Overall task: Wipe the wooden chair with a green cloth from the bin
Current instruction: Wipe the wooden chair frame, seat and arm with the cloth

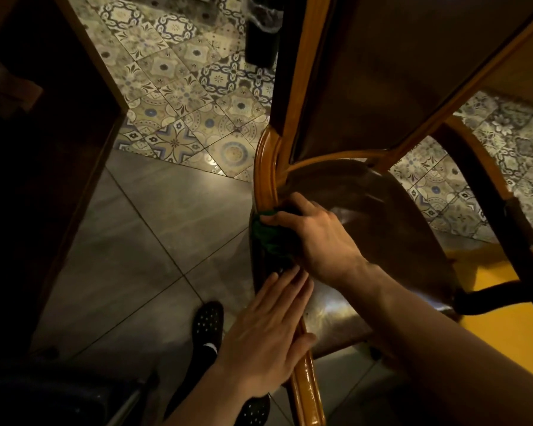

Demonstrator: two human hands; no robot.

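floor [154,229]: lying in plain grey tiles near the person and patterned tiles farther off, much of it sinking into dim light.
dark furniture [37,167]: filling the left edge, running out of the picture, too shadowed to name.
wooden chair [302,382]: standing at centre right, its curved glossy frame running down past the lower edge; the dark seat [382,229] is catching a glare, and the backrest is running out at the top.
second chair frame [490,192]: showing at the right, partly cut off by the edge.
black bin [262,35]: standing on the patterned tiles at the top, behind the chair's upright; only part is showing and its contents are not making themselves out.
right hand [317,238]: curling its fingers shut around the green cloth, pressing it against the frame's left bend.
left hand [268,339]: lying flat on the frame just below, fingers spread and straight, gripping nothing.
green cloth [268,238]: bunching on the chair's frame at the seat's left edge, mostly hiding under the right hand.
dark shoes [206,321]: standing on the grey tiles below, the nearer one partly hiding behind the left forearm.
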